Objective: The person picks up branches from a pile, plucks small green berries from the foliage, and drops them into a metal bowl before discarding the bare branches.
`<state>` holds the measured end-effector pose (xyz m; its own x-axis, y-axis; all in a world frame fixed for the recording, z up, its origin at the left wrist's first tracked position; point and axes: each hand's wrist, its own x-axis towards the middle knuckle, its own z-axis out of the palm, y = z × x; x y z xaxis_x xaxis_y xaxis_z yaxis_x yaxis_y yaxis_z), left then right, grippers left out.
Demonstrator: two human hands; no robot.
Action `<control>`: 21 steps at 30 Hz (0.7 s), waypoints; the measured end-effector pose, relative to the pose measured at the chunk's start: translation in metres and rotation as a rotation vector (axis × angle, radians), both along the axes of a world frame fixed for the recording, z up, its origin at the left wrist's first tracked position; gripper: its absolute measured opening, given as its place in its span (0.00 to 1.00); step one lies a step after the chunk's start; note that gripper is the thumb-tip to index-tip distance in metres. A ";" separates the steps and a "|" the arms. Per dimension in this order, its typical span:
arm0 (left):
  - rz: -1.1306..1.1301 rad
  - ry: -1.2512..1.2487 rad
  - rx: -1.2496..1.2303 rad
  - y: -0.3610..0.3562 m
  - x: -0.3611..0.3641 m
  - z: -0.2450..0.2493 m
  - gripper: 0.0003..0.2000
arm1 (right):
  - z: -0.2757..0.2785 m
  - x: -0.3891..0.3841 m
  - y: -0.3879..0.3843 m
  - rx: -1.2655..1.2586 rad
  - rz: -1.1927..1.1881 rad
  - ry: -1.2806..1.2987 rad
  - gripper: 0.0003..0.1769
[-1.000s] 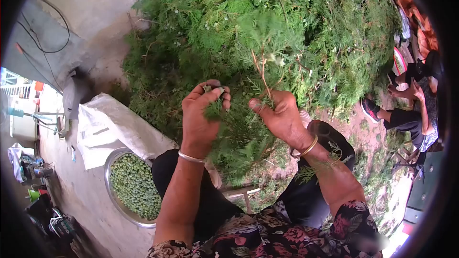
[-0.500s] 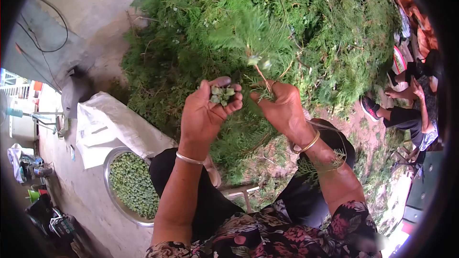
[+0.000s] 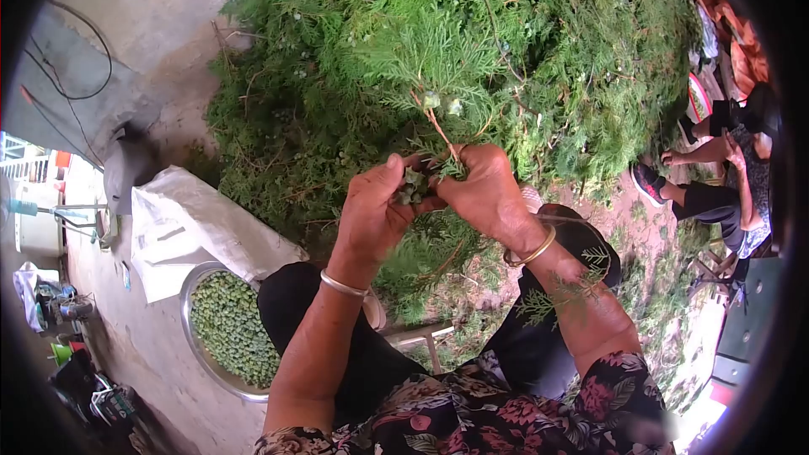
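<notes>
My left hand (image 3: 371, 211) is cupped around several small green cones (image 3: 410, 189), its thumb raised and its fingertips close to the other hand. My right hand (image 3: 489, 190) pinches the reddish stem of a leafy conifer sprig (image 3: 436, 125). Two pale green cones (image 3: 443, 104) sit on that sprig, above the fingers. The hands meet or nearly touch; some fingertips are hidden behind the foliage. A loose green sprig (image 3: 560, 299) lies over my right forearm. Beyond the hands rises a large pile of conifer branches (image 3: 329, 59).
To the left, a round metal basin (image 3: 189, 320) holds many green cones. A white sack (image 3: 198, 215) lies beside it on the concrete floor (image 3: 126, 320). At right sits another person (image 3: 733, 164), with an orange cloth (image 3: 733, 29) behind. Leaf scraps litter the ground (image 3: 636, 278).
My left hand has moved right, bringing the held cones up to my right hand. The sprig in my right hand has shifted slightly left and its blur is gone.
</notes>
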<state>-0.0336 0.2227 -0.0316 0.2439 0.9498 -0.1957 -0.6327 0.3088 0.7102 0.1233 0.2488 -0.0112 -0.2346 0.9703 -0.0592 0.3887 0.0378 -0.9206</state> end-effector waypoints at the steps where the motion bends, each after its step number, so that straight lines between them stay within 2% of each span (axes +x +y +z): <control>1: 0.017 0.018 -0.022 -0.001 0.003 0.001 0.23 | 0.004 0.000 0.000 -0.063 -0.008 0.004 0.10; 2: 0.034 0.036 -0.044 -0.002 0.005 0.002 0.23 | 0.009 0.001 -0.001 -0.063 -0.009 0.004 0.10; 4: 0.027 0.027 -0.055 -0.002 0.005 0.004 0.24 | 0.015 0.001 -0.001 -0.189 -0.017 0.159 0.09; 6: 0.020 0.019 -0.067 -0.002 0.004 0.002 0.24 | 0.010 0.004 0.002 -0.151 0.001 0.198 0.08; 8: -0.009 -0.057 -0.115 -0.002 0.001 -0.005 0.21 | 0.008 0.004 0.002 -0.113 0.021 0.235 0.08; 10: 0.018 -0.087 -0.147 -0.004 0.002 -0.006 0.18 | 0.010 0.003 0.001 -0.207 0.038 0.378 0.06; 14: 0.097 -0.060 -0.208 -0.005 -0.001 -0.001 0.10 | 0.014 0.002 0.000 -0.113 0.052 0.353 0.06; 16: 0.103 -0.052 -0.220 -0.004 -0.006 -0.001 0.09 | 0.008 0.004 0.002 -0.033 0.071 0.197 0.06; 21: 0.218 -0.005 -0.174 0.003 -0.034 -0.011 0.10 | 0.016 0.008 0.002 -0.052 0.113 0.080 0.06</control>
